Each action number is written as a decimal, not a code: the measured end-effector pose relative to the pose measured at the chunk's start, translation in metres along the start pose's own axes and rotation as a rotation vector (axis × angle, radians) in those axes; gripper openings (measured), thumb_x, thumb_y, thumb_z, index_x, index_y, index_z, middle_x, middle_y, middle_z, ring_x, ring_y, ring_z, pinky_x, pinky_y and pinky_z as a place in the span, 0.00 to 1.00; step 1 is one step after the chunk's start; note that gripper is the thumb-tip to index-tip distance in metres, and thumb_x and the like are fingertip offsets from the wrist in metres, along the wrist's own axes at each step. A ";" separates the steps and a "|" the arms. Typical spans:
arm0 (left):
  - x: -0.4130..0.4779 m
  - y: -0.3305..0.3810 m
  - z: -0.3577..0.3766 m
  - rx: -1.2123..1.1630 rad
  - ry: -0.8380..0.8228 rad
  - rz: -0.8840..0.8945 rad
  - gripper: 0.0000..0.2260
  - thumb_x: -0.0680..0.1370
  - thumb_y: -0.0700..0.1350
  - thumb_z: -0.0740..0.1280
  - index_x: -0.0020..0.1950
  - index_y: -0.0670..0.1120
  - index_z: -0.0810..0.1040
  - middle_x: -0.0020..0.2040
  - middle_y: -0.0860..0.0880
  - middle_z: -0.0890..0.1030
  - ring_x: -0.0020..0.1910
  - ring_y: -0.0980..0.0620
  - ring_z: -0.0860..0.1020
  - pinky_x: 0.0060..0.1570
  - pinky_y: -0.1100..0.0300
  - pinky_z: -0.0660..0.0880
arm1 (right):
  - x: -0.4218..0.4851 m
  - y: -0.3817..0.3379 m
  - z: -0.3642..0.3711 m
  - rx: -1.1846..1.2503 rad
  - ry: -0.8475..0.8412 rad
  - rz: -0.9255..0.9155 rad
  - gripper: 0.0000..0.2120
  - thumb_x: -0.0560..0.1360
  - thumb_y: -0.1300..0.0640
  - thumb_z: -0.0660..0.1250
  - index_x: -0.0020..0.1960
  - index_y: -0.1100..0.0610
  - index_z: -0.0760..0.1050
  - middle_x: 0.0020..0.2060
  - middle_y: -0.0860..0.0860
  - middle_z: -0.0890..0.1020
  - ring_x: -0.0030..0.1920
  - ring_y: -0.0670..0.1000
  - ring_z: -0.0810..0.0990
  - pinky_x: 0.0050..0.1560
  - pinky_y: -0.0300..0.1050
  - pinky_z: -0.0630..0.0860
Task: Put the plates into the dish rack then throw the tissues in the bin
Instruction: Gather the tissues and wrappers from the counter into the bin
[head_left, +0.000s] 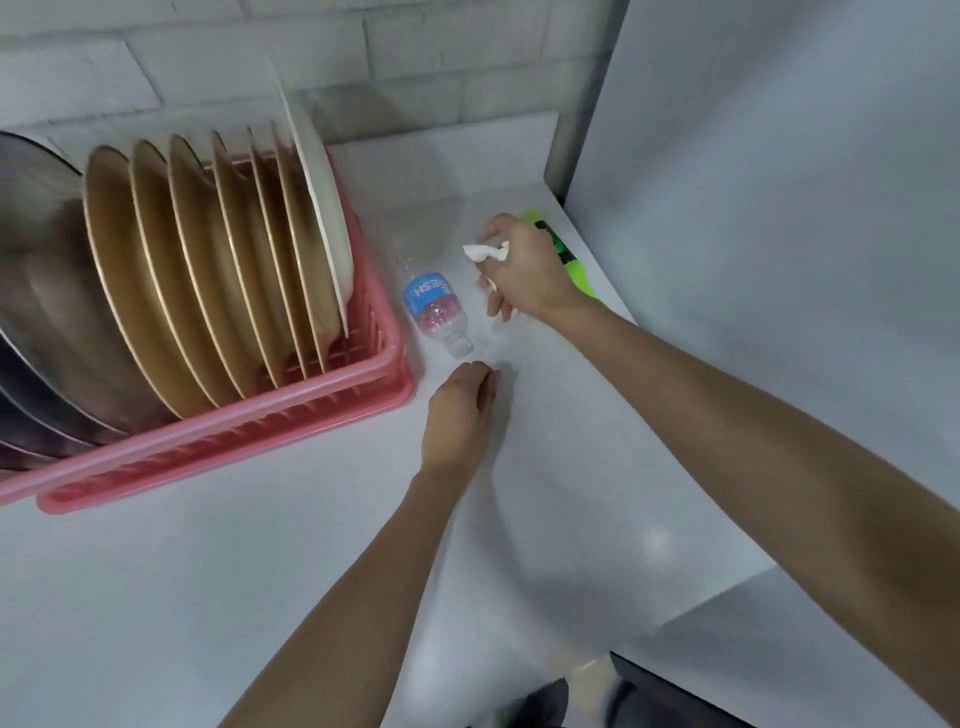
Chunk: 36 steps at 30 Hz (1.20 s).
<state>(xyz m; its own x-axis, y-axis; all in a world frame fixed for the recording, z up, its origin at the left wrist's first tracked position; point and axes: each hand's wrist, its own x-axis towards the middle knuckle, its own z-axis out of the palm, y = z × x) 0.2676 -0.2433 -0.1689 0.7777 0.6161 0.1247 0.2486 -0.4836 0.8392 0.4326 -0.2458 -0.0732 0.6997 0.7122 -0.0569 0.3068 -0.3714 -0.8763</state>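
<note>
The right grip (519, 270) is clenched around a crumpled tissue (485, 253), lifted just off the desk (208, 571) at the far right, probably so it can be carried off to the bin. White scraps also show lower among its fingers. The plates (208, 260) stand on edge in the pink dish rack (291, 410) at left, so that step looks done. The left grip (460, 410) curls over the desk near the mouth of a lying bottle (434, 306); I cannot tell whether it holds anything. A green thing (563, 254) is mostly hidden behind the right grip. No bin is in view.
</note>
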 end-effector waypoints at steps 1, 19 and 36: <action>0.000 0.000 -0.001 -0.015 0.009 0.000 0.12 0.82 0.40 0.59 0.38 0.45 0.67 0.35 0.50 0.71 0.35 0.51 0.66 0.36 0.57 0.62 | -0.004 0.000 0.000 -0.017 0.035 -0.007 0.03 0.78 0.63 0.64 0.51 0.62 0.75 0.33 0.59 0.76 0.21 0.53 0.76 0.18 0.41 0.68; -0.030 0.010 -0.014 -0.299 -0.013 -0.215 0.25 0.82 0.55 0.61 0.31 0.41 0.62 0.26 0.52 0.62 0.29 0.52 0.60 0.33 0.55 0.58 | -0.138 0.011 0.002 0.046 0.219 0.302 0.16 0.74 0.61 0.65 0.28 0.61 0.72 0.25 0.55 0.72 0.23 0.51 0.65 0.20 0.34 0.58; -0.208 0.069 -0.028 -0.333 -0.443 -0.045 0.26 0.83 0.56 0.61 0.26 0.47 0.74 0.24 0.50 0.73 0.20 0.51 0.69 0.21 0.62 0.67 | -0.396 0.032 0.011 0.236 0.441 0.417 0.24 0.72 0.47 0.75 0.26 0.59 0.72 0.19 0.53 0.71 0.17 0.50 0.65 0.19 0.33 0.61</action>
<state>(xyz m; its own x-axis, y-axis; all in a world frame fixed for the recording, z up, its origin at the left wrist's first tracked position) 0.1071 -0.3874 -0.1225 0.9569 0.2764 -0.0893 0.1470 -0.1960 0.9695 0.1585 -0.5333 -0.0839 0.9441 0.2061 -0.2574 -0.1629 -0.3873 -0.9075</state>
